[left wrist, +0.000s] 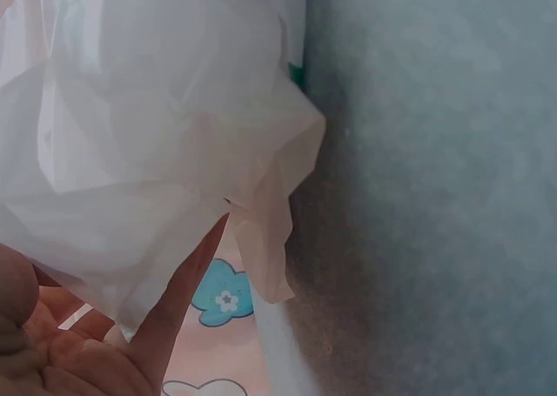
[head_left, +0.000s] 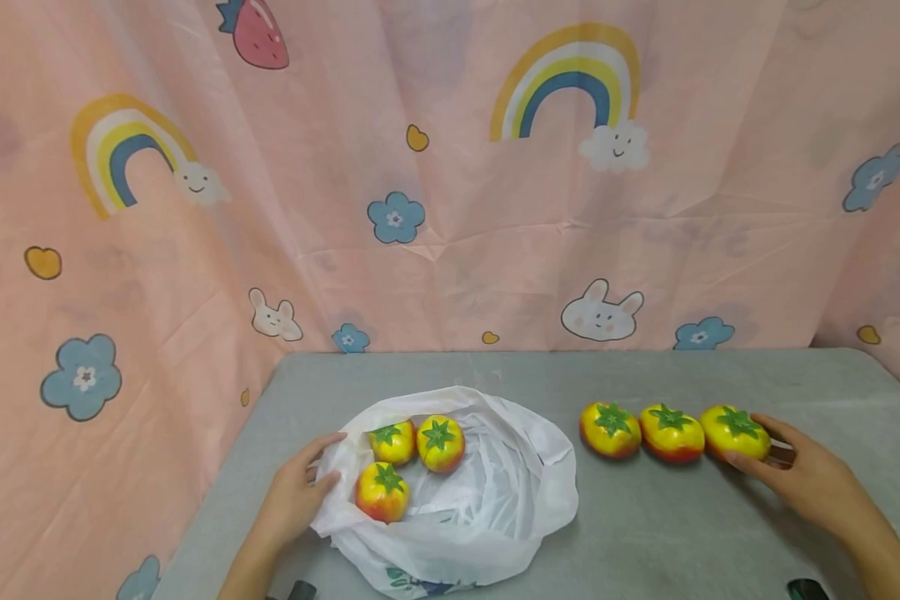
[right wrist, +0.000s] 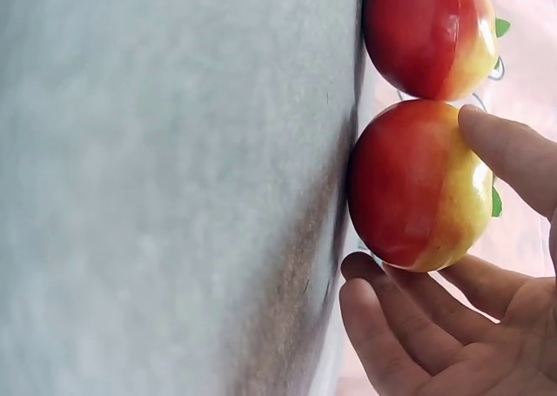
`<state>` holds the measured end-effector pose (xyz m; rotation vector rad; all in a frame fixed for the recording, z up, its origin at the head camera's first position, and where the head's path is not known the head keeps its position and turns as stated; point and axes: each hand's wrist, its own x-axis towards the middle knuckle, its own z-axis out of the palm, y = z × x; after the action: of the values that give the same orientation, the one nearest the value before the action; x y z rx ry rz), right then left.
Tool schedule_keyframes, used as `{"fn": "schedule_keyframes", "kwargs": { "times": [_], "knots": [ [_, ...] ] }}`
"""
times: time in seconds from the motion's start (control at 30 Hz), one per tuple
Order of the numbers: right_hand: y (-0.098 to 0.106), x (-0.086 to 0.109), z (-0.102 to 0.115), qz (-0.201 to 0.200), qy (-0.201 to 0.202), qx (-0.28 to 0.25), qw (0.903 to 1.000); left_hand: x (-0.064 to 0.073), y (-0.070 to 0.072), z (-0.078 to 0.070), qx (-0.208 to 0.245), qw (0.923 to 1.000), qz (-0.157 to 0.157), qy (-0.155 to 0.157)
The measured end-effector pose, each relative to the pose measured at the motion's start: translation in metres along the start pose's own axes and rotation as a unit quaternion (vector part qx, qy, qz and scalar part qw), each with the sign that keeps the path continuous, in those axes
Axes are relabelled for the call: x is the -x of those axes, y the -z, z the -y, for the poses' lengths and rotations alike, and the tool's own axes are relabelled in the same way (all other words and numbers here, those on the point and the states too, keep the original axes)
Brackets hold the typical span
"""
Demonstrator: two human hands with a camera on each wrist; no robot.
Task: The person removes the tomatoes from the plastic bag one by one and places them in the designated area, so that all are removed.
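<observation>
A white plastic bag lies with its mouth spread wide, and inside its left part are three glossy yellow-and-red tomatoes with green star-shaped leaves, one of them the front tomato. My left hand holds the bag's left rim; in the left wrist view the thin plastic drapes over the fingers and hides part of them. On the right, my right hand grips the rightmost tomato, thumb at its near side and fingers around the far side. That tomato stands on the table, close against its neighbour.
Two more tomatoes, the middle one and the left one, stand in a row between the bag and my right hand. A grey table carries everything. Behind it hangs a pink patterned curtain.
</observation>
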<state>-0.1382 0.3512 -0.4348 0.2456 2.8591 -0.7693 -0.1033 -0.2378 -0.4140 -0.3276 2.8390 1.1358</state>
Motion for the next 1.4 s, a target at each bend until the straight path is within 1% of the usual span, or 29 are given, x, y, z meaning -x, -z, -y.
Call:
{"fn": "schedule_keyframes", "kwargs": {
  "times": [0.3,0.43,0.57,0.83,1.03,1.13,1.23,1.27,1.4],
  "knots": [
    [0.0,-0.005,-0.006,0.014,-0.012,-0.009,0.9998,-0.001,0.0,-0.001,0.004,1.0,0.003,0.0],
    [0.0,-0.006,-0.007,0.013,-0.01,-0.008,0.9998,-0.001,0.0,-0.001,0.003,1.0,0.004,-0.007],
    [0.001,-0.005,-0.006,0.013,-0.008,-0.004,0.9999,-0.002,0.001,-0.001,0.004,1.0,0.005,-0.006],
    [0.003,-0.005,-0.006,0.027,-0.013,-0.01,0.9995,-0.002,0.001,-0.002,0.006,0.9999,0.006,-0.007],
    [0.007,-0.001,-0.003,0.021,-0.003,-0.015,0.9997,-0.002,0.0,-0.001,0.002,1.0,0.002,-0.006],
    [0.012,0.002,0.005,0.005,0.017,-0.005,0.9998,-0.002,-0.001,0.0,0.001,1.0,0.0,-0.007],
    [0.017,0.009,0.021,-0.012,0.045,0.002,0.9989,-0.001,-0.001,0.001,0.001,1.0,-0.001,-0.008],
    [0.018,0.011,0.029,-0.021,0.056,0.003,0.9982,-0.001,0.0,0.001,0.0,1.0,-0.001,-0.009],
    [0.021,0.024,0.069,-0.019,0.082,-0.004,0.9964,0.0,0.001,0.001,-0.001,0.9999,0.0,-0.01]
  ]
}}
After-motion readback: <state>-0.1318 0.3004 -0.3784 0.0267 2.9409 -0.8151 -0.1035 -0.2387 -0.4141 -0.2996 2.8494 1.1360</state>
